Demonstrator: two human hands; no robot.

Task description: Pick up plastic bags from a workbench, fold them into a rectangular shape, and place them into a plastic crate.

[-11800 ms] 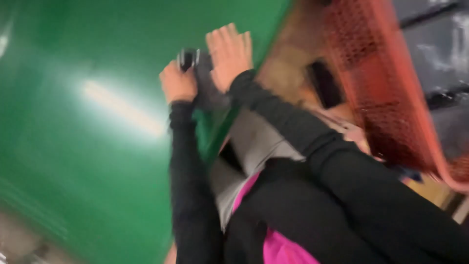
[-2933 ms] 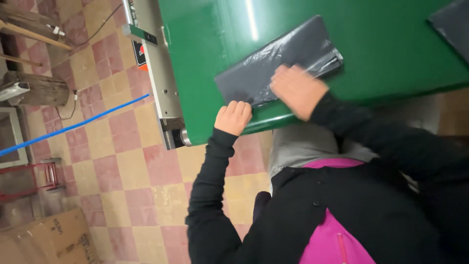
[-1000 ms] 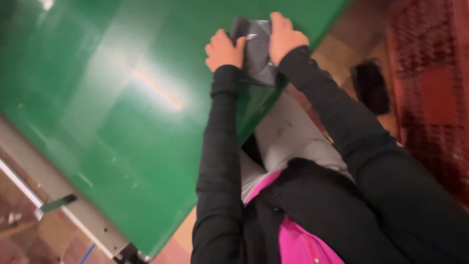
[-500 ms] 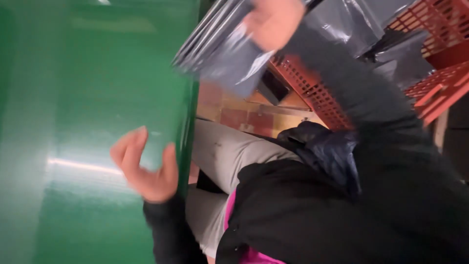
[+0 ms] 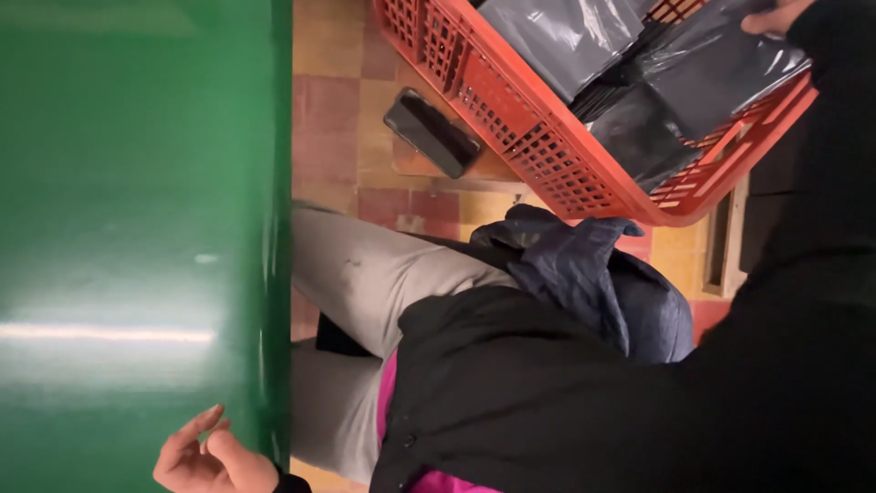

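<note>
Right hand [image 5: 774, 16] at the top edge touches a dark plastic bag [image 5: 712, 68] in the red crate [image 5: 511, 110]; grip can't be told. Best laid flat on the stack. Left hand [image 5: 212, 456] open, empty, resting on the green surface [image 5: 137, 228]. Checked tile floor [image 5: 338, 119], phone [image 5: 431, 132] beside the crate.

Green tabletop [image 5: 137, 228] at left, black phone [image 5: 431, 133] lying on checkered tile floor [image 5: 338, 100], dark blue jacket [image 5: 593, 274] bunched on the lap.
</note>
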